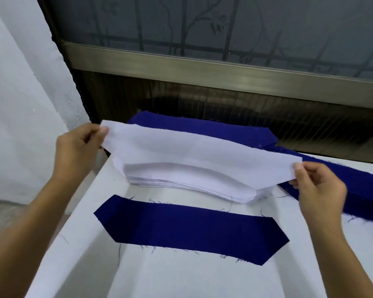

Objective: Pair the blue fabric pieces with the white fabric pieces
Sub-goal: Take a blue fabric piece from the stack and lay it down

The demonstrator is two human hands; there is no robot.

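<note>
1. A white-covered table (181, 280) is shown; blue fabric pieces (202, 125) are heaped along its far and right edges
2. One white fabric piece (192, 149) is held above a white stack (192, 180), its ends pinched by the left hand (78, 147) and right hand (321, 190)
3. A single blue piece (190, 231) is laid flat nearest the camera

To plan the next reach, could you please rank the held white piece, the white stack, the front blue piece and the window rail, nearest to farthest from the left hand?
1. The held white piece, pinched by the left hand.
2. The white stack, centre, and the front blue piece, nearside: too close to call.
3. The window rail, far back.
</note>
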